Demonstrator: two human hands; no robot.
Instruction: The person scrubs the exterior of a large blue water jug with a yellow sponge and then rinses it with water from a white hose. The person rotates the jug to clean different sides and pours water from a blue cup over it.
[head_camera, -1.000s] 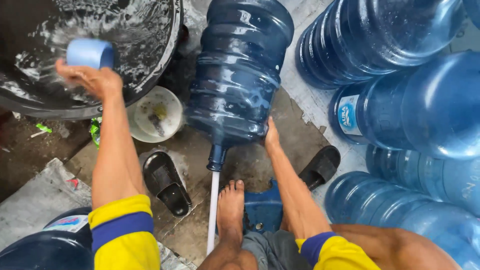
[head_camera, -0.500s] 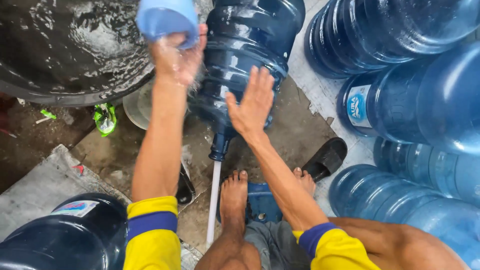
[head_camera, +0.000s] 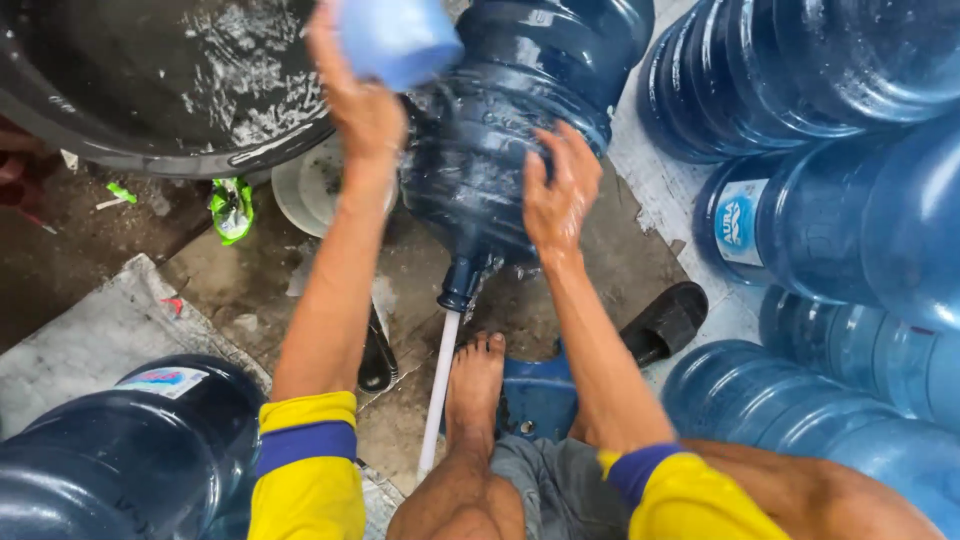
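A black basin (head_camera: 150, 90) of soapy water sits at upper left; beside it the blue jug (head_camera: 510, 130) lies tilted, neck down toward my foot (head_camera: 475, 390). My right hand (head_camera: 558, 190) presses spread fingers flat on its wet side, while my left hand (head_camera: 365, 105) grips a blue scoop (head_camera: 395, 38) tipped over it.

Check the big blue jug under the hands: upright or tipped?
Tipped. The big blue jug lies on its side, neck toward the bare foot; the right hand rests on it.
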